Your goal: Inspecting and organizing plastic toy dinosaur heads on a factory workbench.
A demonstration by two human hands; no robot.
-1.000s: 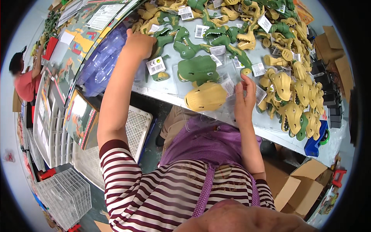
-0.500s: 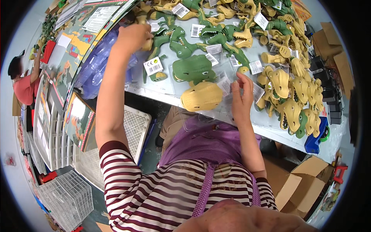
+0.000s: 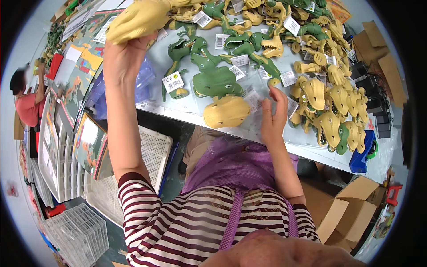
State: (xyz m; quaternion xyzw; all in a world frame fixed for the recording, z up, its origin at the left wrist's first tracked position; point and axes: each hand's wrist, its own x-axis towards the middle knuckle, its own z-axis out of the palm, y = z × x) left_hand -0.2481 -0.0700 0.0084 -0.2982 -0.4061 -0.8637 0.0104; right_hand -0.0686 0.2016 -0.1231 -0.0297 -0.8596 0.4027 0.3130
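Above the left end of the table (image 3: 307,139), the left hand (image 3: 124,55) is raised and closed around one yellow dinosaur toy (image 3: 142,20); thumb and fingers wrap its underside, some hidden by the toy and the wrist. Toy tilted, head toward lower left, clear of the tabletop.

Right hand (image 3: 273,116): half open, thumb and fingers parted and pointing up, nothing gripped. Sits at the near table edge, just beside clear plastic packaging (image 3: 257,123); whether skin meets plastic, cannot tell.

Counts. Directly in front of the body, two toys at the packaging: one green dinosaur (image 3: 215,82), and nearer the edge, one yellow-headed dinosaur (image 3: 227,112). Behind them, at least three green dinosaurs with gaping mouths (image 3: 202,58), tags attached. Heap at right (image 3: 327,127): mostly yellow heads, one green among those at its near end; overlapping, full number not countable. One pile of bluish clear plastic (image 3: 144,82) beside the left forearm. One blue holder (image 3: 364,153) at the right corner. Below: one open cardboard box (image 3: 333,218), one white perforated tray (image 3: 151,151). Far left, one other person (image 3: 29,109), red top.
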